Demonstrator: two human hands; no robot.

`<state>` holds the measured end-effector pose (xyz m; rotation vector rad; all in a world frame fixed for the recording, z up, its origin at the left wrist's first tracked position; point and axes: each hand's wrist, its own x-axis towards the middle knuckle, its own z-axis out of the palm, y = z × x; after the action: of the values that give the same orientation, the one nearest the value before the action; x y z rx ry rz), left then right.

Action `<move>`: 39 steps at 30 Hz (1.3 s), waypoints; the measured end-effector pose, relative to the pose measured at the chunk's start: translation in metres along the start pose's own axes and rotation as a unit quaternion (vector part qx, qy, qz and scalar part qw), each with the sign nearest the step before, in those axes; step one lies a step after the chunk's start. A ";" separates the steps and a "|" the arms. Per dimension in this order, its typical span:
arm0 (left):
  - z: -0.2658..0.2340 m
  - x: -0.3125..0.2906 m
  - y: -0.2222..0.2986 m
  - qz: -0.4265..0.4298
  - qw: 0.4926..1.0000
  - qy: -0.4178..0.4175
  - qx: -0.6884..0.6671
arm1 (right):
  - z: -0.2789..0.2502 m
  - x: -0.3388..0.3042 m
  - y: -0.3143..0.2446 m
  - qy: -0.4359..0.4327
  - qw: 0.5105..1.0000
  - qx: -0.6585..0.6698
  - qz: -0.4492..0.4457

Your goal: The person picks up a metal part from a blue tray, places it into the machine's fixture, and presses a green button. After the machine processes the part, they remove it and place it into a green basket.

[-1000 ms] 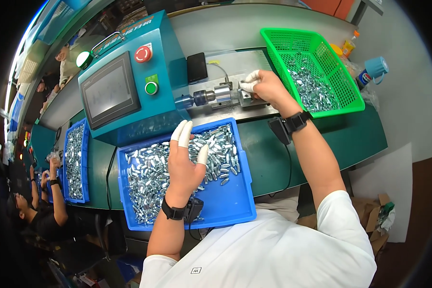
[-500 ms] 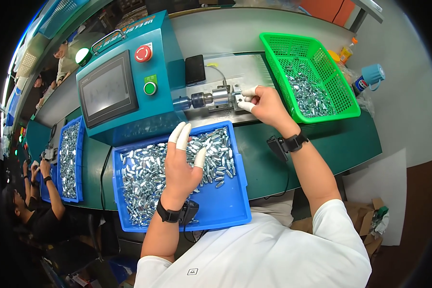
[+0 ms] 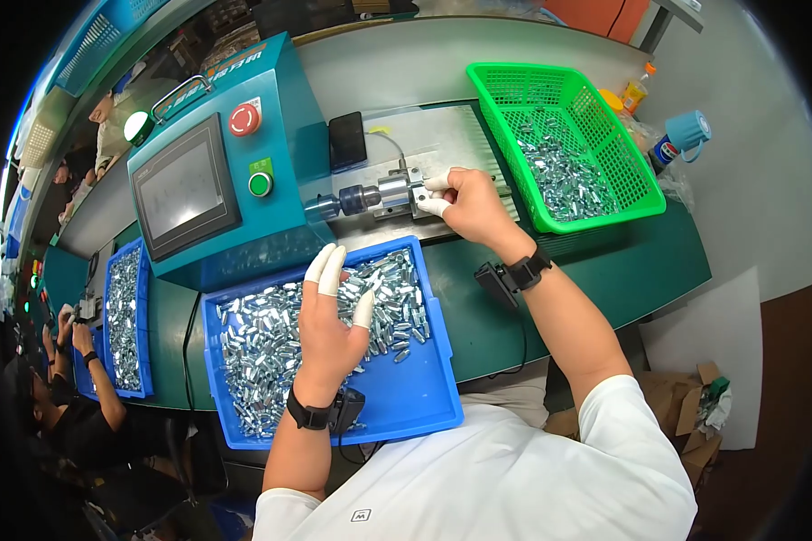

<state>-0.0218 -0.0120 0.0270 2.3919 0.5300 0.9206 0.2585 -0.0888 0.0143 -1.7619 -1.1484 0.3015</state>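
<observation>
Still pressed at the chuck (image 3: 395, 192), right hand (image 3: 471, 206) fingers pinch.

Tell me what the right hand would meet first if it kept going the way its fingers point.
The right hand points left at the machine's small metal fixture, which its fingertips seem already to touch. Depth is hard to judge.

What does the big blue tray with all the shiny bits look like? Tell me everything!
The blue tray is a shallow plastic rectangle with low walls, lying flat on the green bench, just in front of the teal machine. Small silvery metal parts, short and tube-like, are heaped across its far side; the near right corner shows bare blue. The left hand, with white covers on its fingertips, rests spread on the pile. A black wrist strap hangs over the tray's near part.
</observation>
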 end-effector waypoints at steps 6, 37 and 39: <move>0.001 0.001 0.000 -0.004 1.000 -0.002 0.000 | 0.000 0.001 0.001 0.001 1.000 0.016 0.007; 0.015 -0.018 -0.018 0.073 0.964 -0.246 0.069 | -0.022 -0.005 -0.016 -0.023 0.978 -0.204 -0.029; 0.017 -0.016 -0.019 0.047 0.969 -0.239 0.050 | -0.017 -0.009 -0.018 0.031 0.965 -0.240 -0.098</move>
<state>-0.0242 -0.0108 -0.0028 2.6267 0.2826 0.3301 0.2544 -0.1050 0.0355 -2.0305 -1.4220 -0.1675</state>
